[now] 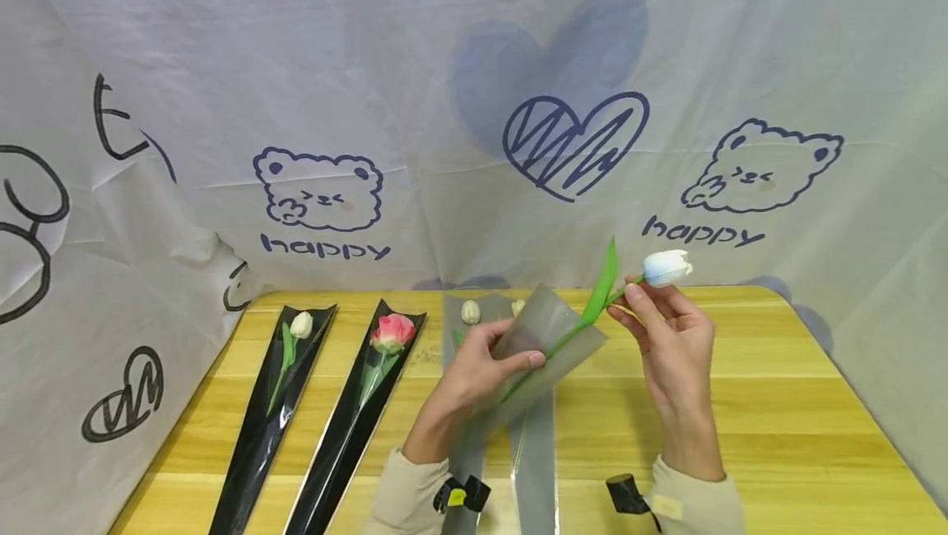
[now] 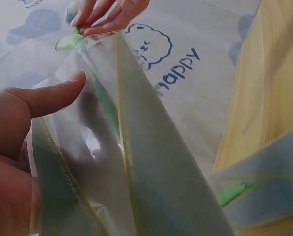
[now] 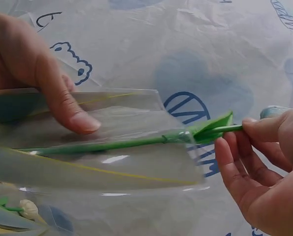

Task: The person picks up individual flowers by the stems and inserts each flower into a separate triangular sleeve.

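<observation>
My right hand (image 1: 672, 337) pinches the green stem of an artificial tulip (image 1: 666, 268) just below its white and pale blue head. Part of the stem lies inside a clear-fronted grey flower sleeve (image 1: 544, 325), while a green leaf (image 1: 603, 276) stands out past the sleeve's mouth. My left hand (image 1: 481, 366) grips the sleeve near that mouth, thumb on the clear front. The right wrist view shows the stem (image 3: 112, 145) running through the see-through film. Most of the left fingers are hidden behind the sleeve.
On the wooden table (image 1: 741, 403) at left lie a black sleeve with a white tulip (image 1: 301, 324) and another with a pink flower (image 1: 393, 332). Under my left arm are grey sleeves (image 1: 536, 469) with pale tulips (image 1: 470, 312). A printed cloth (image 1: 415, 107) hangs behind.
</observation>
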Demonstrator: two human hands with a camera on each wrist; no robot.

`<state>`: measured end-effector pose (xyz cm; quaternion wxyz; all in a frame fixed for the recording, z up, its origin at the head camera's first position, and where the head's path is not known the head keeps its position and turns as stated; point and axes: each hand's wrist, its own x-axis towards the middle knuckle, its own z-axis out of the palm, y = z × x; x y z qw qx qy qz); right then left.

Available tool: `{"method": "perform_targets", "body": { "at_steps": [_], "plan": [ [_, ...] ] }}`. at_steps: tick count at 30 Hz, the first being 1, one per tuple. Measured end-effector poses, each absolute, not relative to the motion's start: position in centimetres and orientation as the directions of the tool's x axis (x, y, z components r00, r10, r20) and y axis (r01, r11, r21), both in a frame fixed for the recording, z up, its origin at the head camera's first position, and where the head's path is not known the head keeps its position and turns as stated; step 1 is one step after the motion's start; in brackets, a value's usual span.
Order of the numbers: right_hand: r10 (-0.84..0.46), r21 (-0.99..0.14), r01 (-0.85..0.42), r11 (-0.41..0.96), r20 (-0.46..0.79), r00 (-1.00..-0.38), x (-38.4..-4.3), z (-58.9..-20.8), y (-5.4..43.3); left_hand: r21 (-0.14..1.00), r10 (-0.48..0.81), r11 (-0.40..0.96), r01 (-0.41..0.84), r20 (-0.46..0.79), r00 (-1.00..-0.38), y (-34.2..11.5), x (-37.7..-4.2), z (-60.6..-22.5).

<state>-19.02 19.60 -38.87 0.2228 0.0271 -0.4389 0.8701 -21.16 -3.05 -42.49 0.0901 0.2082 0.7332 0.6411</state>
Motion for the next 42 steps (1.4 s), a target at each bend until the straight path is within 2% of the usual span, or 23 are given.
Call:
{"method": "perform_targets", "body": {
  "at_steps": [8,15,21,26,30,36,42],
  "plan": [
    [0.253,-0.854,-0.349,-0.386,0.265,-0.930,-19.0,-39.1,18.8,0.991,0.422,0.022,0.129,0.107,-0.900,-2.7,-20.9,-42.2],
    [0.216,-0.927,-0.309,-0.213,0.263,-0.940,-18.9,-39.2,18.6,0.990,0.402,-0.002,0.144,0.132,-0.906,-2.5,-20.8,-42.2],
    [0.150,-0.956,-0.262,-0.135,0.242,-0.959,-18.8,-39.3,19.0,0.985,0.413,-0.038,0.170,0.171,-0.895,-2.4,-20.9,-42.1],
    [-0.008,-0.978,-0.183,-0.096,0.185,-0.983,-18.6,-39.4,19.7,0.975,0.405,0.018,0.220,0.194,-0.893,-2.5,-20.8,-41.9],
    [-0.083,-0.990,-0.135,-0.048,0.139,-0.987,-18.5,-39.3,20.0,0.959,0.400,0.079,0.273,0.220,-0.890,-2.3,-20.7,-41.8],
    [-0.058,-0.994,-0.110,-0.025,0.112,-0.992,-18.5,-39.0,19.7,0.952,0.413,0.075,0.297,0.242,-0.878,-2.2,-20.8,-42.0],
    [0.073,-0.986,-0.108,-0.126,0.099,-0.992,-18.5,-38.7,19.4,0.965,0.510,0.145,0.217,0.116,-0.852,-3.0,-20.9,-42.2]
  ]
}}
